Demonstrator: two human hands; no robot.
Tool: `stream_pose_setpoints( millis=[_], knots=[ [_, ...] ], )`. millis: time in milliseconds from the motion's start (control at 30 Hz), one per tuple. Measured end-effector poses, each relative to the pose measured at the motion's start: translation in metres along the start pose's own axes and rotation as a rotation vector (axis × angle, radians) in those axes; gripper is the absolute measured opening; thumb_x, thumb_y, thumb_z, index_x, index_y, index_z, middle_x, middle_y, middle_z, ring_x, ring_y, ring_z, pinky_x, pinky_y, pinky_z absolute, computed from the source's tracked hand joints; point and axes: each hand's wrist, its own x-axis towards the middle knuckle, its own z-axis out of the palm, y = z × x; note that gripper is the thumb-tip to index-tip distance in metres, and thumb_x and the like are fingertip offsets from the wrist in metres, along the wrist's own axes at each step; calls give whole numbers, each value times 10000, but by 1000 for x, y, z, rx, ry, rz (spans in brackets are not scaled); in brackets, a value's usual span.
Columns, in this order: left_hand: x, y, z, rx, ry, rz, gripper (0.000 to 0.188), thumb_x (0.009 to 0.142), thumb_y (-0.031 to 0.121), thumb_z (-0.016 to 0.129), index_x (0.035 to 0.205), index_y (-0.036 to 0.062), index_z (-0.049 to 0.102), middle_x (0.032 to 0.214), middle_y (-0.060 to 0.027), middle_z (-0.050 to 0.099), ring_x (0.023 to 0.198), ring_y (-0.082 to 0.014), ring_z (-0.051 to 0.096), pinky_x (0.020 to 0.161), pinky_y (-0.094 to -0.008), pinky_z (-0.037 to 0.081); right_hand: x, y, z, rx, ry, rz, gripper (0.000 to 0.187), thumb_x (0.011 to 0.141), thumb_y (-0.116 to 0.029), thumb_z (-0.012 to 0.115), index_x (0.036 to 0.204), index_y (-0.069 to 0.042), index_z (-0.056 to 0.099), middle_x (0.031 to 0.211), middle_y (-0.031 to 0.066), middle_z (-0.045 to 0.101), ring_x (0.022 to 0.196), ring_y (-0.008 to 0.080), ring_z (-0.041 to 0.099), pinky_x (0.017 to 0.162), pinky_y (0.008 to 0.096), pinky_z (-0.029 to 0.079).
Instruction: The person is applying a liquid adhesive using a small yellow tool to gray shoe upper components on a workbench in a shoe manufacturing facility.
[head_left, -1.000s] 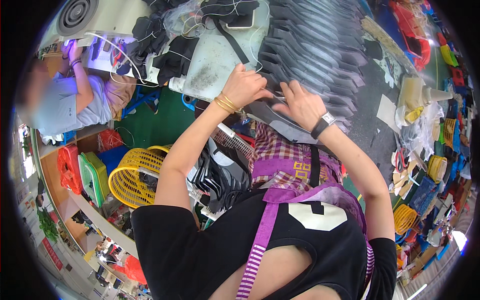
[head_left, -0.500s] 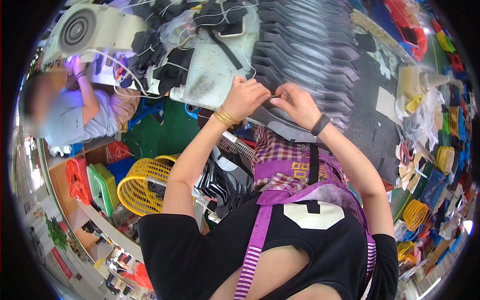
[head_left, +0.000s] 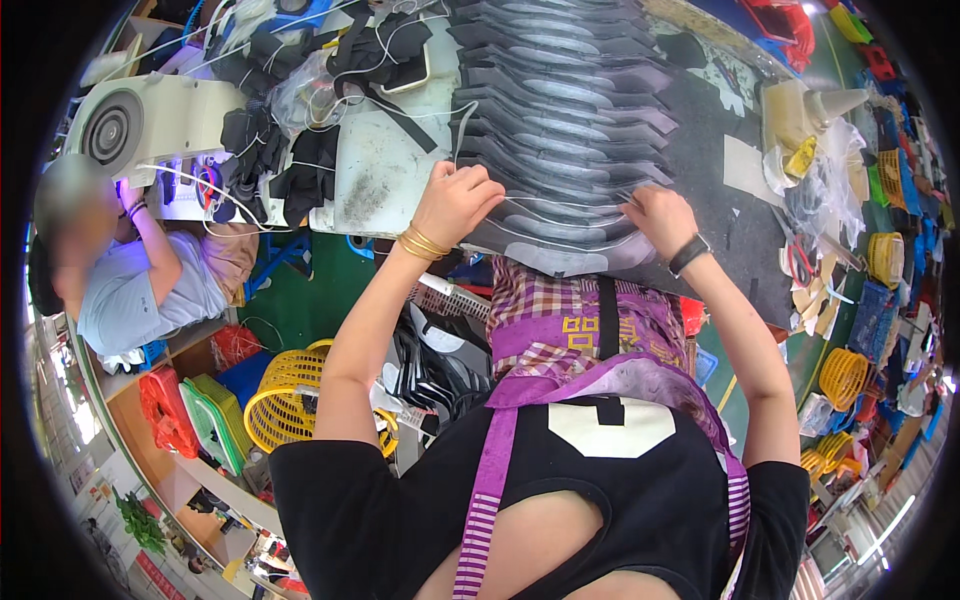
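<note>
A thin white cord [head_left: 465,128] comes down the table into my left hand [head_left: 453,203], whose fingers are pinched on it. From there it stretches across the nearest of the dark curved panels [head_left: 555,110] to my right hand [head_left: 664,222], closed in a pinch on the cord at their right side. The panels, black with a grey middle band, overlap in a long row running away from me. Below the cord, the nearest panel [head_left: 570,258] lies at the table's front edge.
To the left, a co-worker [head_left: 140,290] sits by a cream machine [head_left: 150,125]. Black pieces and white cords [head_left: 395,50] clutter the far left table. Red-handled scissors [head_left: 798,262] and a plastic-wrapped container [head_left: 800,120] lie right. Yellow baskets [head_left: 285,400] stand low at left.
My hands were close together above the nearest panels; they have moved apart, the right one to the right. The cord is now stretched between them. My view has shifted slightly.
</note>
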Motion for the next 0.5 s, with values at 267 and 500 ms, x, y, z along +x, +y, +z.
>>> stream_pose_setpoints(
  millis=[267,500],
  knots=[
    [11,-5,6,29,-40,-49,96,804,209,597,771,118,600,699,-32,607,590,-217,564,556,-309,417,28,-32,-7,-30,163,-196,108,728,-77,577,834,-94,586,841,78,545,709,294,600,594,392,496],
    [28,-17,9,161,-173,-126,267,774,359,601,681,109,584,608,-69,592,567,-264,602,482,-367,460,20,-78,22,-214,113,-564,217,767,-121,548,978,-92,586,841,32,508,787,153,573,542,282,498]
  ],
)
